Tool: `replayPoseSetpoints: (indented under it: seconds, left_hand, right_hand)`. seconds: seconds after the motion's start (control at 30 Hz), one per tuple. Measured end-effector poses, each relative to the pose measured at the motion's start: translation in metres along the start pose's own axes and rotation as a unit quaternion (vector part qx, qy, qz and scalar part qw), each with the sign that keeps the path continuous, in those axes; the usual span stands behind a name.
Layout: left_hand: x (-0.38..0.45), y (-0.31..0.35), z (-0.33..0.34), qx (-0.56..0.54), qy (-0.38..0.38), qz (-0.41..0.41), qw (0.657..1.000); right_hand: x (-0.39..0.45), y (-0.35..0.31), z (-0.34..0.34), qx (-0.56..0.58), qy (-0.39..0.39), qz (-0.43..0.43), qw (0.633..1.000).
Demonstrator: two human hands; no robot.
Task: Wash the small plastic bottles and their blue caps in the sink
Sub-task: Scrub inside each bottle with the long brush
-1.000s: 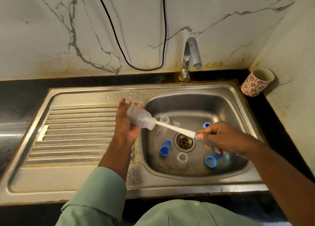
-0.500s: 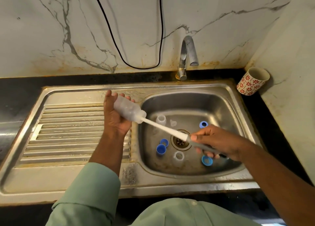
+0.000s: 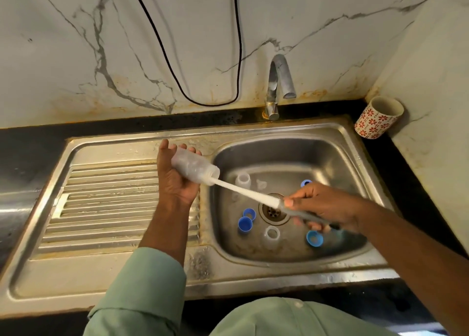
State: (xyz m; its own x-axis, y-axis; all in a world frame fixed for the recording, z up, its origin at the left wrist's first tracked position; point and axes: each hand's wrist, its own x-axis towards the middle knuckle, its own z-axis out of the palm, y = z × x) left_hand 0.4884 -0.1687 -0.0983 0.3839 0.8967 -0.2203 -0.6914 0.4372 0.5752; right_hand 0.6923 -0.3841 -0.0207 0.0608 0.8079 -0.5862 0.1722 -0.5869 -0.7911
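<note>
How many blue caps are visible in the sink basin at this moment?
4. Two lie side by side left of the drain, one at the front right, one at the back right just beyond the right hand, which may hide more.

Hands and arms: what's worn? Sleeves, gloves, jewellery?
Both hands are bare: no gloves, rings or watch visible on the left hand or the right hand. The left arm wears a pale green long sleeve with a buttoned-style cuff ending below the wrist. The right forearm is uncovered as far as the frame shows. Matching pale green fabric shows at the bottom edge.
</note>
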Motion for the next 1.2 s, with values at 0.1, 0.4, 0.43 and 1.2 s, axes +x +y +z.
replayPoseSetpoints:
  seconds: [0.1, 0.4, 0.43, 1.2]
  left_hand:
    - [0.004, -0.007, -0.009, 0.043, 0.009, 0.016, 0.999]
    - [0.011, -0.011, -0.022, 0.005, 0.012, 0.004, 1.000]
    - [0.011, -0.008, -0.019, -0.002, -0.010, 0.001, 1.000]
    - [0.011, -0.012, -0.023, 0.038, 0.086, -0.060, 0.994]
  right_hand:
    - [0.002, -0.005, -0.009, -0.112, 0.113, -0.053, 0.986]
    - [0.007, 0.013, 0.015, -0.065, 0.087, -0.073, 0.991]
    - [0.003, 0.014, 0.026, 0.020, 0.002, -0.056, 0.998]
    - [0.005, -0.024, -0.008, -0.333, 0.058, -0.099, 0.936]
